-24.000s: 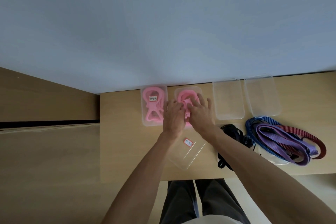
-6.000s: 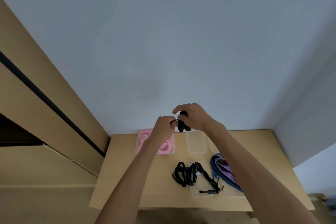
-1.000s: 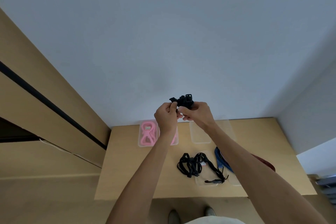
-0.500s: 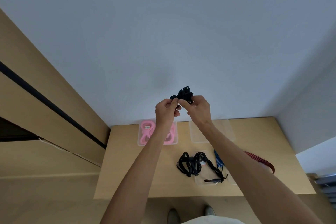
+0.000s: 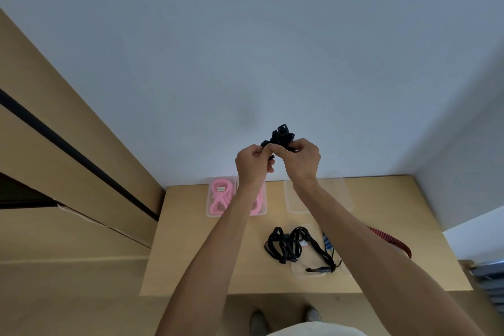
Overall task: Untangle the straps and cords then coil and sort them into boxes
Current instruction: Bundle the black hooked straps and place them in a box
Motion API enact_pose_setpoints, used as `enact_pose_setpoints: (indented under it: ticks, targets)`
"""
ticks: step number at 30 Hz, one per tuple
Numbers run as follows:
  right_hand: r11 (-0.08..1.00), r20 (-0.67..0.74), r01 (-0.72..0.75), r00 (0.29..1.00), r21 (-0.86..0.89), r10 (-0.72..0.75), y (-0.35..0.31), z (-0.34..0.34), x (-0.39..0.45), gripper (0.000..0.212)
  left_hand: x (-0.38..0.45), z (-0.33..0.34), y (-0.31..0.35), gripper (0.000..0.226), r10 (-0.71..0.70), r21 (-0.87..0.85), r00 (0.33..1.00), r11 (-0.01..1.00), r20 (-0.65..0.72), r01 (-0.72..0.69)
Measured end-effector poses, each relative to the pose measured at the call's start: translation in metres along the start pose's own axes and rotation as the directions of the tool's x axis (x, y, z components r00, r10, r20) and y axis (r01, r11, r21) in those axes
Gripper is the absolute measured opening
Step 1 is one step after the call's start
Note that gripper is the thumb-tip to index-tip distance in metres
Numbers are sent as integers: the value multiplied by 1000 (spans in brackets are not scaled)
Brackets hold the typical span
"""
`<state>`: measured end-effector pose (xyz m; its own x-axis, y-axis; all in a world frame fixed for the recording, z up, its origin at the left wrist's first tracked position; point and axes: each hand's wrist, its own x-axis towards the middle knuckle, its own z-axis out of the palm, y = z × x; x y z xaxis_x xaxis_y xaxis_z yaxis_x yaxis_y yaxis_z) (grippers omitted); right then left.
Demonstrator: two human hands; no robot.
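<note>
Above the wooden counter (image 5: 191, 240), both hands are pinching a bundled black strap (image 5: 281, 138), left grip (image 5: 252, 165) and right grip (image 5: 301, 161) clamped on it.

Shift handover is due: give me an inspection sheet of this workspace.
Surface: wooden table, partly bare.
Job's things: black strap bundle held up; black cords loose on table; pink straps in clear boxes; empty clear box; red strap and blue strap partly hidden.
Clutter: nothing seen.
Grips: left hand and right hand both pinch the bundle.
Cables: nothing seen.
Surroundings: pale wall, wood panelling.
</note>
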<state>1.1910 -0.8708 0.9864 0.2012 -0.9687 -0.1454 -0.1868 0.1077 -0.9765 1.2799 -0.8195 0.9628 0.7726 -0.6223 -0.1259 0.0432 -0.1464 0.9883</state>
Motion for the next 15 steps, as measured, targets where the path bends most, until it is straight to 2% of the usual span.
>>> enact_pose_setpoints:
  ticks: [3, 6, 12, 15]
  targets:
    - [999, -53, 14, 999, 45, -12, 0, 4, 0, 31, 0, 9, -1, 30, 6, 10, 999, 1000, -37, -5]
    - [997, -31, 63, 998, 34, -62, -5, 3, 2, 24, 1, 14, 4, 33, 17, 0, 998, 1000, -62, -17]
    - [999, 39, 23, 999, 24, -24, -4, -6, 7, 47, 6, 13, 4, 27, 63, -4, 998, 998, -21, -63]
    - [999, 118, -20, 993, 45, 15, 2, -9, 13, 63, 7, 10, 1, 25, 59, -7, 998, 998, -15, -59]
